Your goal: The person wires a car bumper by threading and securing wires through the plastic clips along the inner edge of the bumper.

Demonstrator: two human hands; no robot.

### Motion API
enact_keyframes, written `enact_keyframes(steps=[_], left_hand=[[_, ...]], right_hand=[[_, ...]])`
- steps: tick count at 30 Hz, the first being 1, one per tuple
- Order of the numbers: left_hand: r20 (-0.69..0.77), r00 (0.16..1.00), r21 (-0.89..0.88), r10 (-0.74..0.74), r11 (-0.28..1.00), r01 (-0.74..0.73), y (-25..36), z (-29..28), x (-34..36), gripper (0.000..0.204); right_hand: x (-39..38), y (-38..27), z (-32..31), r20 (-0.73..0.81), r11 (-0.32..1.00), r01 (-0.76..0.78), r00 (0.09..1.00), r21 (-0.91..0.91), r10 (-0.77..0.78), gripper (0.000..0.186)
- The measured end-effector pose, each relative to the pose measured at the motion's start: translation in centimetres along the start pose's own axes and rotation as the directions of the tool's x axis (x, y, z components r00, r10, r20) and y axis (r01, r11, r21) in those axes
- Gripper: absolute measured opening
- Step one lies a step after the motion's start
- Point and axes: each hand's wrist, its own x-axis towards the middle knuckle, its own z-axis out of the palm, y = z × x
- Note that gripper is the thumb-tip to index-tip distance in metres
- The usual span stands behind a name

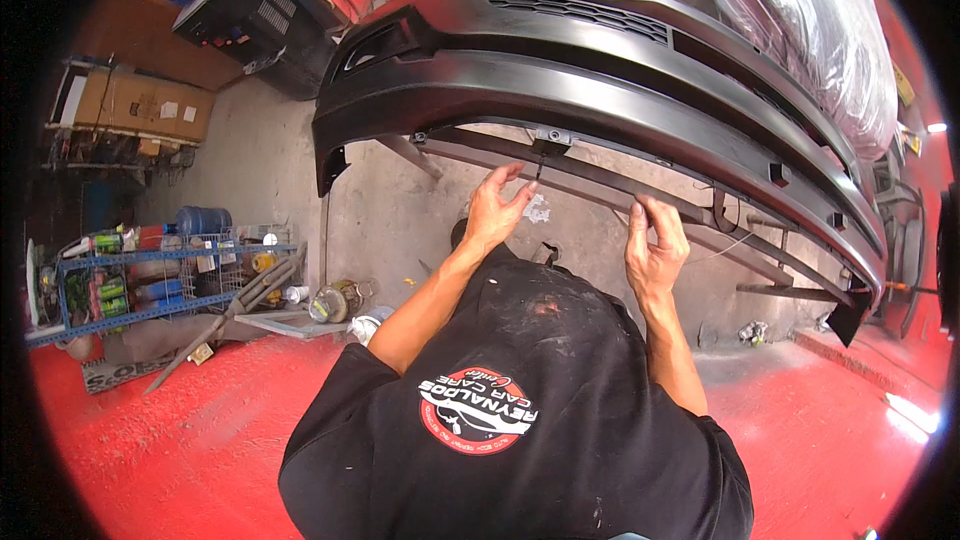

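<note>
A large black car bumper (590, 95) stretches across the view in front of me, resting on a metal stand (620, 190). Along its lower edge sits a small bracket (553, 137), from which a thin dark strip (541, 168) hangs. My left hand (495, 208) is raised just left of this strip, thumb and forefinger apart, the thumb tip close to it. Further right, below the bumper's edge, my right hand (655, 240) is closed in a pinch; whatever sits between its fingertips is too small to make out. A thin pale wire (725, 247) runs beside the right hand.
On the left stand a blue wire rack (165, 285) with bottles, a cardboard box (150, 105) and a black machine (255, 20). A glass jar (335, 302) and leaning bars (245, 300) are near the wall. Behind the bumper is a plastic-wrapped bulk (815, 30).
</note>
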Motion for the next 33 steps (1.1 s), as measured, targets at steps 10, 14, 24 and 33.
enact_keyframes(steps=[10, 14, 24, 33], left_hand=[[-0.008, 0.999, -0.089, 0.049, 0.995, -0.05, 1.1, 1.8, 2.0, 0.032], [-0.056, 0.995, -0.073, 0.081, 0.994, -0.085, 2.6, 2.1, 1.0, 0.03], [-0.171, 0.95, 0.146, 0.262, 0.96, -0.239, 4.7, 2.3, 0.9, 0.025], [-0.111, 0.985, 0.093, 0.131, 0.988, -0.121, 3.4, 2.0, 0.1, 0.028]], right_hand=[[-4.9, 1.2, -1.5, 0.162, 0.953, -0.298, 0.944, 0.048, 0.287, 0.011], [-5.7, 3.3, -3.1, 0.095, 0.918, -0.396, 0.913, -0.019, 0.396, 0.012], [-5.3, 6.9, -6.1, 0.002, 0.832, -0.541, 0.838, -0.124, 0.545, 0.017], [-5.5, 7.3, -5.8, 0.042, 0.844, -0.525, 0.846, -0.109, 0.531, 0.018]])
